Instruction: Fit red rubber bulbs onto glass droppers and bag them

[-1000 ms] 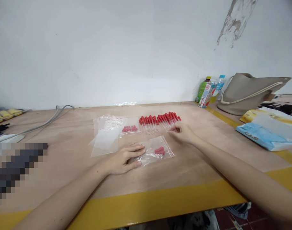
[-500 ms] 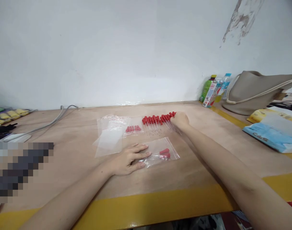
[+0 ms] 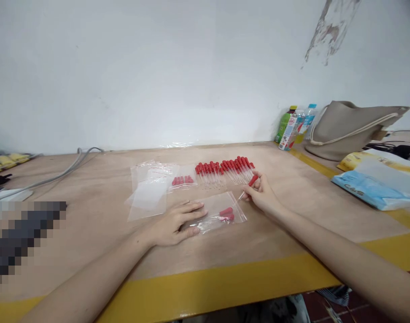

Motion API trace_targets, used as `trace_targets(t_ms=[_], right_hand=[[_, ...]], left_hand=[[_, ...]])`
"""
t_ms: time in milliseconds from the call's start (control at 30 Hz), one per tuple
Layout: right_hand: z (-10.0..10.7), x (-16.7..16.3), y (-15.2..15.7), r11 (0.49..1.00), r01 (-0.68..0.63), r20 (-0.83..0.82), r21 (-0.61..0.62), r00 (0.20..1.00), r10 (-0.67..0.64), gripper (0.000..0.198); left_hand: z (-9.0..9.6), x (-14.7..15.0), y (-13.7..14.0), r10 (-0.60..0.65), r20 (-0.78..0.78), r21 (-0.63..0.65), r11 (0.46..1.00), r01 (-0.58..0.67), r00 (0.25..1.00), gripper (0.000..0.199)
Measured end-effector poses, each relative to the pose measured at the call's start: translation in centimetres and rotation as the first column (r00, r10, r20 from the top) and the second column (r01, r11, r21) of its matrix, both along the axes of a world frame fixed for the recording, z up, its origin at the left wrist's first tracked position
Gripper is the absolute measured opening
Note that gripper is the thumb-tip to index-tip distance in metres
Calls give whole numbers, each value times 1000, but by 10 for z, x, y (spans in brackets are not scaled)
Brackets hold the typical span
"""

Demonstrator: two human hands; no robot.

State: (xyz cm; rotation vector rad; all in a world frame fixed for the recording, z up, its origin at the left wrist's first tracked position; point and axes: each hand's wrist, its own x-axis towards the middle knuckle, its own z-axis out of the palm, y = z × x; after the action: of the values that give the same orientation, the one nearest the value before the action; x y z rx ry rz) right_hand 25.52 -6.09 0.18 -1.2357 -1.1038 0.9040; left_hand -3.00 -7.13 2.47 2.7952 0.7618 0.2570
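Note:
My right hand (image 3: 262, 195) pinches a dropper (image 3: 252, 181) by its red rubber bulb, its thin tip slanting down toward the mouth of a clear zip bag (image 3: 213, 208). Inside that bag lie two droppers (image 3: 227, 214) with red bulbs. Flat across the bag's left end rests my left hand (image 3: 178, 223), fingers spread. Beyond the hands, a row of red-bulbed droppers (image 3: 208, 169) lies side by side, with a second cluster of droppers (image 3: 238, 167) to its right. Left of them sits a bag of droppers (image 3: 182, 181) showing several red bulbs.
Several flat clear bags (image 3: 149, 193) overlap on the table left of the droppers. Drink bottles (image 3: 290, 128) and a grey bag (image 3: 346, 130) stand at the back right, near a blue tissue pack (image 3: 369, 188). A grey cable (image 3: 63, 172) runs along the left.
My right hand has come back from the right-hand cluster toward the zip bag, bringing one dropper with it. My left hand stays flat on the bag. The view has shifted slightly.

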Motion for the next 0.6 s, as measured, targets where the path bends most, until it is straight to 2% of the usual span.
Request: trace_targets(t_ms=[167,267,333,433,533,600], right_hand=[[0,-14,-4,990,-124,-237,-74,966,103,44],[0,-12,-6,981,-171,-288,-93,948,138,35],[0,-8,-8,969,-224,-237,-106,952,194,33],[1,0,-9,929,-340,-42,-149,940,338,29],[3,5,-8,879,-438,159,-190,870,468,29],[4,6,-7,867,-463,280,-182,821,497,28]], left_hand=[[-1,0,0,5,16,1,1000,-5,1000,53],[-2,-1,0,7,30,2,1000,-7,1000,56],[-2,-1,0,8,34,5,1000,-8,999,56],[-1,-1,0,7,29,9,1000,-7,1000,55],[1,-1,-1,12,17,8,1000,-12,1000,55],[1,-1,-1,15,11,8,1000,-15,1000,56]])
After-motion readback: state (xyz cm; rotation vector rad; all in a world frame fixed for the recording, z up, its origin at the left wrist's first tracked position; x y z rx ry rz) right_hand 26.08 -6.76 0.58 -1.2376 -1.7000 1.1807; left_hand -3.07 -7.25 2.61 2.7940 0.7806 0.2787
